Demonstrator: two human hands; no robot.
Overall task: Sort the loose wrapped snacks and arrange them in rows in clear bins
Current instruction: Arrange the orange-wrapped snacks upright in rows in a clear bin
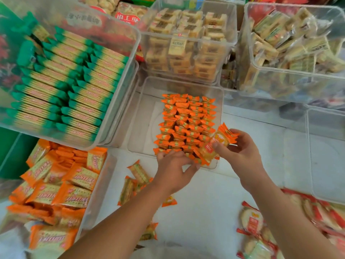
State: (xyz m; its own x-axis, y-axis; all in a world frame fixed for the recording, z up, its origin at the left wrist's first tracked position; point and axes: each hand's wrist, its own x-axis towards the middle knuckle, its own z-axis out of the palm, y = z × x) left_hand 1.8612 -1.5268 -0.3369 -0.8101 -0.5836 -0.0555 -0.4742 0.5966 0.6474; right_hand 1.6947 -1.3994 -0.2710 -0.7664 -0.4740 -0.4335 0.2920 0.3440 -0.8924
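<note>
The task's clear bin (179, 85) stands at the middle of the white bench (209, 212), a rigid see-through plastic box with rounded corners. Inside, on its right side, small orange snacks (186, 120) in glossy foil with crimped, zigzag ends stand packed on edge in about 4 columns; the bin's left side shows bare floor.

The left hand (173, 165) lies on the near end of those columns, fingers lightly bent and pressing, thumb spread wide, nothing grasped. The right hand (240, 148) pinches an orange packet (218, 143) between thumb and fingers at the bin's near right corner; whether it holds 1 packet or 2 cannot be told.

About 4 loose packets (139, 171) in orange-ended film lie on the bench by the left forearm. Red-edged packets (252, 221) of round pale crackers lie at the lower right.

5 more clear bins surround the middle one:
- flat green-ended packets (65, 81) in neat slanted rows, left
- larger orange cracker packs (56, 193) heaped loosely, lower left
- pale square packets (186, 43) stacked, behind
- clear-wrapped pale bars (289, 43) jumbled, upper right
- an empty bin (326, 146), right
</note>
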